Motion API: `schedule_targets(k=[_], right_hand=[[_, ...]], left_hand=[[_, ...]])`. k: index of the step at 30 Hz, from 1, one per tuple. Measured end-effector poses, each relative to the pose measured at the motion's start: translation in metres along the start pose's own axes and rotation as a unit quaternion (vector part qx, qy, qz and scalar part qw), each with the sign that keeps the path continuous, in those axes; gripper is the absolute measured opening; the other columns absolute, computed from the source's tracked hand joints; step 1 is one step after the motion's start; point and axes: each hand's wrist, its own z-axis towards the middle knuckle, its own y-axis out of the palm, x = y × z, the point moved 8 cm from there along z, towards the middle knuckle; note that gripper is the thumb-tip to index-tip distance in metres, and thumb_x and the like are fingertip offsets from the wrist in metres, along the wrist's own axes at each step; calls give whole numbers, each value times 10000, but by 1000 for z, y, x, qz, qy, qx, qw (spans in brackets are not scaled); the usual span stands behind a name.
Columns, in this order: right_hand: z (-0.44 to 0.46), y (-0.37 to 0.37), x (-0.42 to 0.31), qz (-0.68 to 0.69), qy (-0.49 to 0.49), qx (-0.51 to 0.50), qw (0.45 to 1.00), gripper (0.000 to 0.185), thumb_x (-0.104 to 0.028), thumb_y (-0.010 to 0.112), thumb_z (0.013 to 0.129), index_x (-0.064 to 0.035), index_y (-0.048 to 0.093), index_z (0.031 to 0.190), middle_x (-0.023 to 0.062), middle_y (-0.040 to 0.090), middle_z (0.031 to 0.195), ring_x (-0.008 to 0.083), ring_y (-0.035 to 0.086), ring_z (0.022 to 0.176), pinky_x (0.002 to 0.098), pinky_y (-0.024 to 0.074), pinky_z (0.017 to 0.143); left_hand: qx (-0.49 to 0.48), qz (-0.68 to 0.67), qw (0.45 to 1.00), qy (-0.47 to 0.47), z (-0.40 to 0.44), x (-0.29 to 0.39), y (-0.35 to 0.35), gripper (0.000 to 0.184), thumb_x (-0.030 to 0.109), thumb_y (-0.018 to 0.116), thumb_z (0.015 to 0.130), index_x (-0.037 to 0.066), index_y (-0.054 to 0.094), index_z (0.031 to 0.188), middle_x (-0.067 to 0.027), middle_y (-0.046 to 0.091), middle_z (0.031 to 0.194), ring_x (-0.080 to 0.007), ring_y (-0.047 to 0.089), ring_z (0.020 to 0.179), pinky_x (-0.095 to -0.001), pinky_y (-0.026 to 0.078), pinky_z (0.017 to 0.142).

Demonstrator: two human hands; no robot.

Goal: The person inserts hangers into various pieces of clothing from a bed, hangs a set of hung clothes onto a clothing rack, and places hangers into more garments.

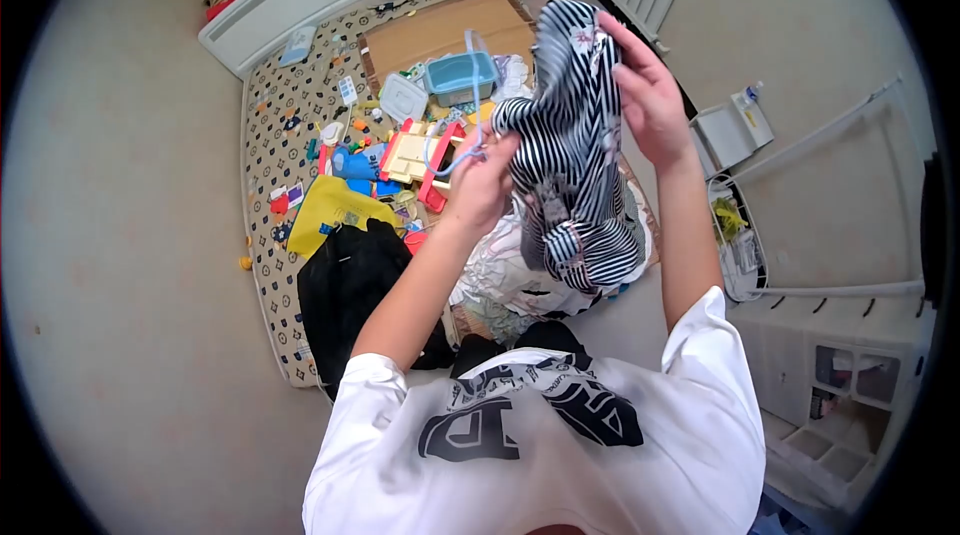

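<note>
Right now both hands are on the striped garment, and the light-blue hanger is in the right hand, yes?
Wrong hand. The head view shows the light-blue hanger in the left hand, not the right hand. The rest stands: both hands are on the striped garment.

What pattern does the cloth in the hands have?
The cloth has black-and-white stripes, clear in the head view.
</note>
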Motion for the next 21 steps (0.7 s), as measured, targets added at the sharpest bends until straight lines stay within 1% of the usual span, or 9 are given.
schedule_targets(k=[3,8,9,10,13,14,15,17,21], right_hand=[[-28,-37,38,-428,25,-7,903,736,-249,656,953,-49,287,1557,206,403,1520,273,407,1404,362,296,1170],[-116,31,118,-493,78,-71,864,1454,-533,926,557,-60,25,1596,291,145,1604,484,198,1475,536,206,1201],[-131,42,144,-496,129,-78,855,1428,-502,915,587,-69,0,1594,308,117,1600,477,197,1477,505,237,1197],[-139,43,158,-471,43,-22,881,1028,-355,856,709,-50,321,1532,303,420,1466,427,472,1335,450,417,1079],[-134,22,194,-375,308,-29,874,477,-128,717,798,-21,637,1256,203,692,1119,281,682,1025,368,527,878],[-126,16,181,-375,248,15,893,355,-42,652,792,-15,684,1145,145,715,988,219,687,916,338,529,805],[-120,5,166,-372,186,60,908,289,43,588,786,-10,730,1033,87,738,858,158,691,807,308,532,733],[-111,-36,161,-340,153,109,922,381,93,524,763,6,713,1082,72,737,919,124,666,850,279,526,766],[-73,-51,91,-336,75,109,932,367,113,478,752,61,697,1043,52,714,943,117,648,860,255,512,821]], left_hand=[[1,8,1000,26,-3,36,12,126,170,615,1007,120,552,1103,105,475,692,4,319,446,-199,235,404],[9,1,999,46,-8,69,36,69,164,566,1035,144,530,1090,98,500,766,15,353,482,-183,229,411],[4,5,998,59,-12,80,43,65,160,555,1040,143,527,1095,97,502,779,16,363,497,-183,232,412],[24,35,996,74,-15,88,45,55,154,541,1045,138,523,1095,99,497,773,18,375,518,-179,231,418],[37,136,976,166,-21,128,33,147,197,582,1032,100,540,1133,100,508,786,15,402,544,-171,290,469],[60,222,952,204,-26,147,24,238,230,619,1014,66,569,1179,95,517,767,12,419,567,-169,317,498],[102,220,939,243,-27,161,7,259,234,643,1000,20,631,1145,87,524,729,6,414,589,-179,312,514],[165,411,824,353,-41,202,-15,249,226,661,988,-15,692,1037,79,526,685,-6,408,603,-200,311,525],[213,513,745,370,-49,237,-66,272,236,674,977,-28,719,931,71,533,610,-25,412,559,-224,317,504]])
